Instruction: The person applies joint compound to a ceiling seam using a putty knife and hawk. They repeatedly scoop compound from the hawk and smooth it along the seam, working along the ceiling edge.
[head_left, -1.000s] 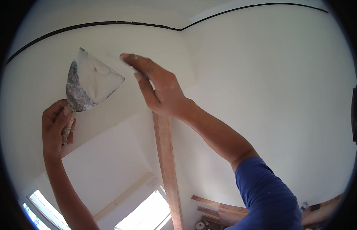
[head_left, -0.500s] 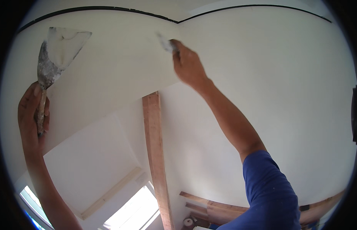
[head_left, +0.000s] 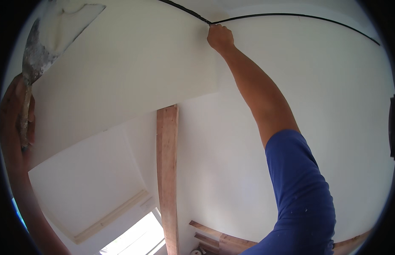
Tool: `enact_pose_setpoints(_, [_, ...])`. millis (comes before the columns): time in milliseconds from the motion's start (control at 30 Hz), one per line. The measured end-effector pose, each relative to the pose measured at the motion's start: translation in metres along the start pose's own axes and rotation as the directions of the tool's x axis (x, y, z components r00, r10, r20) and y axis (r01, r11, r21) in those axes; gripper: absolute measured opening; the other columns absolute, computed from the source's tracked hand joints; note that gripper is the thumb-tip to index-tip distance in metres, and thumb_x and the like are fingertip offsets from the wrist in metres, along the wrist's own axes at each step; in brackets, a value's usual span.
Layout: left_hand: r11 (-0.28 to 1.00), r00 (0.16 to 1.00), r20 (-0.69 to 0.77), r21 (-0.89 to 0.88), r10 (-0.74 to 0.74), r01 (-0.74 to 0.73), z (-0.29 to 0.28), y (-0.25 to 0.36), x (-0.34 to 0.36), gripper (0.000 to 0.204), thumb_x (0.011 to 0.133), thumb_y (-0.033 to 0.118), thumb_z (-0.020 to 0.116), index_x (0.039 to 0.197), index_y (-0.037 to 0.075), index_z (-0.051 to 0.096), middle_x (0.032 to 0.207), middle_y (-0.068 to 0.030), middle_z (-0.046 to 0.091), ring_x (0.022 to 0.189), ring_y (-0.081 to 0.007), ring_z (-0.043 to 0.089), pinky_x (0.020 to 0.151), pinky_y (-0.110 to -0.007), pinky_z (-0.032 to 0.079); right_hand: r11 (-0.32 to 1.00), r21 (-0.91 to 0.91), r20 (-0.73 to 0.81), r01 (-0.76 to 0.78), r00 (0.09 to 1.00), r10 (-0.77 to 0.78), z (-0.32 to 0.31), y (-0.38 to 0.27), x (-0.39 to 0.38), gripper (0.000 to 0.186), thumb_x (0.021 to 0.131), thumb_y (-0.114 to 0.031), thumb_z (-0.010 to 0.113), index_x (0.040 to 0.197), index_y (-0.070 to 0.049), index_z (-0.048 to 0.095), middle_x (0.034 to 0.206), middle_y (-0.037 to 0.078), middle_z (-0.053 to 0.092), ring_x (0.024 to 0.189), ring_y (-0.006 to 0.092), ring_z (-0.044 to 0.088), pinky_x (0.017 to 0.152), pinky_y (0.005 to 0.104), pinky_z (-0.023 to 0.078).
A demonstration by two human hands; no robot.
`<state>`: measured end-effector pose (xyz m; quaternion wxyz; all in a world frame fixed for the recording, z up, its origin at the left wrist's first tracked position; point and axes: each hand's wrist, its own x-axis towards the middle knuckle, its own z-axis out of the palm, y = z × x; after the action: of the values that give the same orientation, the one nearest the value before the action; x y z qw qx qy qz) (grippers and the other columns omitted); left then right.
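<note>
My left hand (head_left: 13, 104), at the far left, is wrapped round the worn handle of a wide putty knife (head_left: 35, 57). Its blade points up, smeared with whitish filler (head_left: 66, 27), and the top runs out of view. High up, my right hand (head_left: 221, 38) is closed on a small putty knife, now almost wholly hidden by the fist. The knuckles are at the inner corner, where two pale walls (head_left: 133, 63) meet under a thin black line (head_left: 282, 14). Whether the hidden blade touches the corner, I cannot tell.
A reddish-brown wooden beam (head_left: 167, 170) stands upright below the lower wall edge. Beyond it, a bright skylight (head_left: 136, 236) sits in the sloped white ceiling. Wooden boards (head_left: 225, 238) lie low near my blue sleeve (head_left: 299, 182).
My right hand has risen rightward into the corner under the black line, and the small putty knife's blade has gone out of sight. The left hand and wide putty knife sit farther up-left in view.
</note>
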<state>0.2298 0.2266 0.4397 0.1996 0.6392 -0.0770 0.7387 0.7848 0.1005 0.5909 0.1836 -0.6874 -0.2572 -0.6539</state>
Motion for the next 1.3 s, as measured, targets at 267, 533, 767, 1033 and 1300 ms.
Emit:
enact_pose_setpoints(267, [0.991,0.917,0.398,-0.109,-0.024,0.073,-0.007,0.01,0.009,0.02,0.105,0.019,0.062,0.094,0.002,0.066,0.064,-0.0048,0.061,0.04,-0.0076,0.047,0.034,-0.023,0.037,0.995,-0.093,0.036,0.035,0.999,-0.031,0.016,-0.024,0.007,0.024,0.099,-0.013,0.056,0.104,-0.001,0.077,0.109,0.02,0.074,0.106,0.035,0.071,0.086,0.0433,0.062])
enact_pose_setpoints(533, [0.999,0.948,0.314,0.0,-0.04,0.042,-0.033,-0.001,0.003,0.024,0.105,0.025,0.06,0.106,0.002,0.064,0.067,-0.0034,0.062,0.042,-0.0056,0.048,0.036,-0.02,0.038,0.993,-0.122,0.005,0.003,1.0,-0.002,0.0,-0.018,0.009,0.023,0.099,-0.012,0.058,0.105,-0.001,0.076,0.11,0.02,0.073,0.108,0.0348,0.07,0.087,0.0414,0.062])
enact_pose_setpoints(767, [0.994,0.967,0.246,0.1,-0.072,0.048,-0.035,0.004,-0.001,0.034,0.106,0.032,0.058,0.12,0.001,0.061,0.071,-0.0012,0.061,0.046,-0.0032,0.05,0.038,-0.017,0.038,0.995,-0.097,-0.07,0.016,0.997,-0.023,0.0,-0.018,0.008,0.025,0.1,-0.012,0.056,0.111,0.002,0.073,0.113,0.02,0.072,0.11,0.0343,0.069,0.088,0.0413,0.063])
enact_pose_setpoints(1033, [0.978,0.99,0.126,0.204,-0.068,0.041,-0.023,0.007,-0.008,0.051,0.105,0.042,0.058,0.132,-0.001,0.061,0.067,0.0031,0.054,0.039,-0.0008,0.042,0.036,-0.015,0.034,0.997,-0.076,-0.093,0.025,0.995,-0.033,-0.004,-0.014,0.007,0.024,0.101,-0.01,0.054,0.112,0.004,0.071,0.113,0.021,0.071,0.109,0.034,0.069,0.087,0.0415,0.063])
enact_pose_setpoints(1300, [0.985,0.996,0.077,0.169,-0.04,0.026,-0.012,0.01,-0.009,0.042,0.103,0.04,0.063,0.118,0.001,0.068,0.057,0.005,0.05,0.037,-0.0007,0.039,0.035,-0.017,0.03,0.999,-0.02,-0.122,0.026,0.992,-0.028,-0.006,-0.011,0.008,0.024,0.099,-0.009,0.055,0.11,0.005,0.071,0.112,0.022,0.071,0.108,0.0357,0.069,0.087,0.043,0.063])
